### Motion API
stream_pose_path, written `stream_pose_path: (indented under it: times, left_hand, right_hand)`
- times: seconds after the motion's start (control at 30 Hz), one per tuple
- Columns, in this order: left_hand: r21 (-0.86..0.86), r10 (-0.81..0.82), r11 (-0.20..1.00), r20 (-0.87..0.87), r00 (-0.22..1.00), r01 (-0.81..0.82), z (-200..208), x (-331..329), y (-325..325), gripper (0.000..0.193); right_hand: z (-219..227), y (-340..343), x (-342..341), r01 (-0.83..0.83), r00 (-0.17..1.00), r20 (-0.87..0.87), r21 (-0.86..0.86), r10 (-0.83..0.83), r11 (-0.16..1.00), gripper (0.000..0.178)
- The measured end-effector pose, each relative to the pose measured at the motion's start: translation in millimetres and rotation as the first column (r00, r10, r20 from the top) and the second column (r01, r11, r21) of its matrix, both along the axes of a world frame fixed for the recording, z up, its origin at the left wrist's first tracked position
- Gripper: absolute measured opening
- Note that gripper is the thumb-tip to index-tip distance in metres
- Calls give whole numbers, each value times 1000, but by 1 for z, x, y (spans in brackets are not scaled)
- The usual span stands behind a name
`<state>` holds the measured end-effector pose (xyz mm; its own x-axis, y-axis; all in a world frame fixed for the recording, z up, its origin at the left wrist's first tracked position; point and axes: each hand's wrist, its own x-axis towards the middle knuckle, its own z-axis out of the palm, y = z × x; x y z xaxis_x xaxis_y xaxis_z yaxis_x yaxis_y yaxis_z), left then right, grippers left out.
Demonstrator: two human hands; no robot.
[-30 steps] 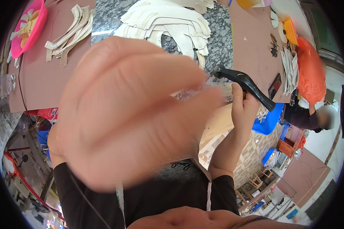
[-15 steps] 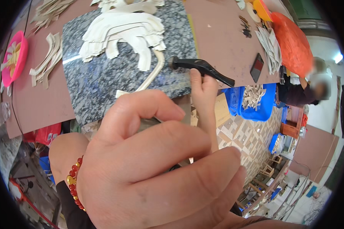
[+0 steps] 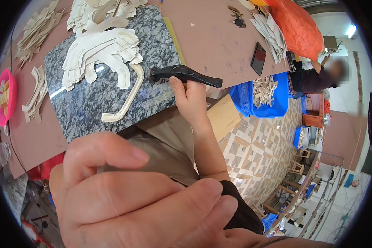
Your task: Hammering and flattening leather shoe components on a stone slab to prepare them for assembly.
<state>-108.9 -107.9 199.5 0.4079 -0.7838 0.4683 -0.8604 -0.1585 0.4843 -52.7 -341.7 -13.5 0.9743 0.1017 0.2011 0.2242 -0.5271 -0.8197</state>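
Note:
My left hand [image 3: 132, 198] fills the lower foreground, very near the camera. Its fingers are loosely bent, the index finger standing apart from the rest. I see nothing in it, though the palm is hidden. My right hand [image 3: 191, 99] grips a black hammer [image 3: 186, 73] at the right edge of a grey marbled slab [image 3: 153, 37]. The hammer's round face points left, and its handle is hidden. Left of that face a narrow bent cream strip [image 3: 130, 99] lies on the slab. Behind the strip is a fanned stack of curved white cut pieces [image 3: 99, 49].
Around the slab is a brown tabletop [image 3: 219, 45] with a phone [image 3: 258, 58], keys [image 3: 237, 18] and more strips [image 3: 270, 35]. A pink basin [image 3: 10, 93] stands left. Right are a blue crate of offcuts [image 3: 279, 103], an orange bag [image 3: 293, 29] and another person [image 3: 318, 78].
The view has shifted, so the table contents appear further left. My left hand has drawn lower and left, uncovering the bent strip and my right forearm. My right hand still grips the hammer.

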Motion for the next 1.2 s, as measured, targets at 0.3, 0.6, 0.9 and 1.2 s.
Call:
stream_pose_path:
  times: [0.3,0.6,0.9,1.2]
  left_hand:
    - [-313,17,948,-128,992,-56,-40,-2,-23,31]
    - [-466,-119,843,-650,751,-269,-45,-11,-40,24]
    - [-561,-132,825,-311,941,-69,-59,8,-65,15]
    - [-784,-325,621,-262,908,-4,-91,5,-89,26]
  right_hand:
    - [-8,-13,-1,53,998,-22,4,-53,999,30]
    - [1,-9,3,19,999,-38,58,-17,998,24]
    - [-10,-30,6,75,992,-104,83,-66,994,23]
    - [-12,-31,11,45,990,-136,95,-31,994,22]
